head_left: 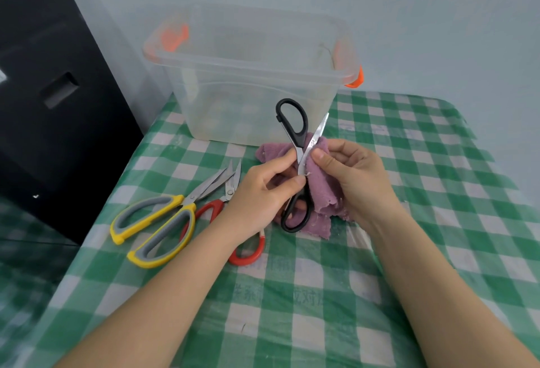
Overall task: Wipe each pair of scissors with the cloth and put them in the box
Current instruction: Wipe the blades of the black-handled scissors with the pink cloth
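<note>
You are holding the black scissors point(293, 145) up in front of the box point(251, 75), and they are spread open, with one handle ring pointing up and the other hanging down near the tabletop point(321, 294). Your left hand point(263, 192) pinches them near the middle, where the two blades cross, with its thumb and fingers curled around the metal. Your right hand point(350, 175) holds the purple cloth point(320, 189) and presses it onto a blade with its thumb, so its fingers are closed on the cloth. The rest of the cloth hangs down and lies bunched on the tabletop under your hands. It looks like you are in the middle of wiping this pair. Two more pairs wait just to the left, lying on the tabletop: the yellow scissors point(157, 224) and the red scissors point(230, 221), which are partly hidden under your left arm. The clear box stands behind everything, open at the top, and I can see no scissors in it, though its walls are cloudy. So most of the job seems to be left: finish this pair, put it in, then do the other two.
</note>
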